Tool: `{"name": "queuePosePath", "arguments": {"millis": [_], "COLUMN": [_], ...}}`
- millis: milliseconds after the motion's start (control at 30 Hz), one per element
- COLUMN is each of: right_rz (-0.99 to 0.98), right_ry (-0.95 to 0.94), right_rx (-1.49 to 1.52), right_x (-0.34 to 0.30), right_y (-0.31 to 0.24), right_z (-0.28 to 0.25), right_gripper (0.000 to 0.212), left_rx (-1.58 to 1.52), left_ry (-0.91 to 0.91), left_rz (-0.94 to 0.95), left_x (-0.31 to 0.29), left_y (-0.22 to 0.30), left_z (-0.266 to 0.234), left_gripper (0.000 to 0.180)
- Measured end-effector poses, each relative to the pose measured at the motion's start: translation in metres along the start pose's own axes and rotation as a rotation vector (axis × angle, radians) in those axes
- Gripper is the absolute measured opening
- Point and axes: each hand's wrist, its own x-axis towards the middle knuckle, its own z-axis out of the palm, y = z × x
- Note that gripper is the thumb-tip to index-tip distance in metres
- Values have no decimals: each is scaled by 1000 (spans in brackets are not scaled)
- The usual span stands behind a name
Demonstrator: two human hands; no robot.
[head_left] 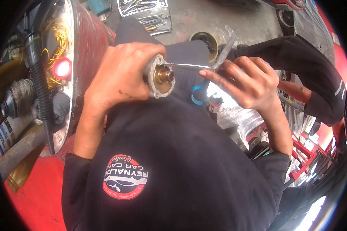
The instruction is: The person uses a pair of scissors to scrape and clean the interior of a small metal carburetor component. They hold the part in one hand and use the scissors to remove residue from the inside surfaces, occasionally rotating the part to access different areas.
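Fingers of the left hand (121, 75) wrap fully around a round metal housing (158, 77), left of centre in the frame, so only its flanged end face shows, with a brass-coloured hub (166, 75) poking out of the middle. Right hand (248, 82), right of centre, pinches scissors (216, 63) between thumb and forefingers; one steel blade runs left until its tip touches the flange, the other slants up toward the top of the frame, and a blue handle loop (198, 94) hangs below the fingers.

I judge the housing to be cast metal, rigid and fairly heavy for its bulk, with a dull, greasy-looking face that could slip, so a full wrap around the barrel looks like the right hold. Its flange has rounded ears and thin edges. The scissors look light and stiff, smooth along the blades, best held near the pivot as they are now.

Both hands sit over a dark shirt (189, 154) with a round red badge (124, 177). At upper left, yellow wires (59, 36) and a ribbed black hose (40, 81) sit inside a red body panel (90, 42). A tool tray (148, 13) lies on the floor at top centre
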Motion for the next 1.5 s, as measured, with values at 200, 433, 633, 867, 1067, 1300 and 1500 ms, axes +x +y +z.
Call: {"name": "queuePosePath", "arguments": {"millis": [200, 433, 633, 867, 1067, 1300, 1500], "right_rz": [-83, -174, -203, -99, -67, 22, 808], "right_ry": [40, 81, 105, 109, 105, 144, 238], "right_rx": [55, 68, 56, 163, 227, 341, 984], "right_x": [1, 7, 9, 1, -4, -9, -29], "right_y": [15, 24, 26, 20, 16, 21, -8], "right_z": [0, -2, 2, 17, 27, 33, 59], "right_gripper": [50, 28, 25, 42, 54, 61, 50], "left_rx": [12, 4, -43, -284, -416, -503, -563], "left_ry": [-150, -219, -178, -272, -349, -313, -69], "left_rz": [45, 111, 144, 105, 113, 125, 13], "left_x": [2, 3, -3, -3, 1, 2, -1], "left_y": [8, 7, 1, -11, -10, -17, -20], "left_z": [-10, -7, 2, 10, 10, 13, 32], "left_gripper": [38, 47, 47, 41, 43, 43, 37]}}
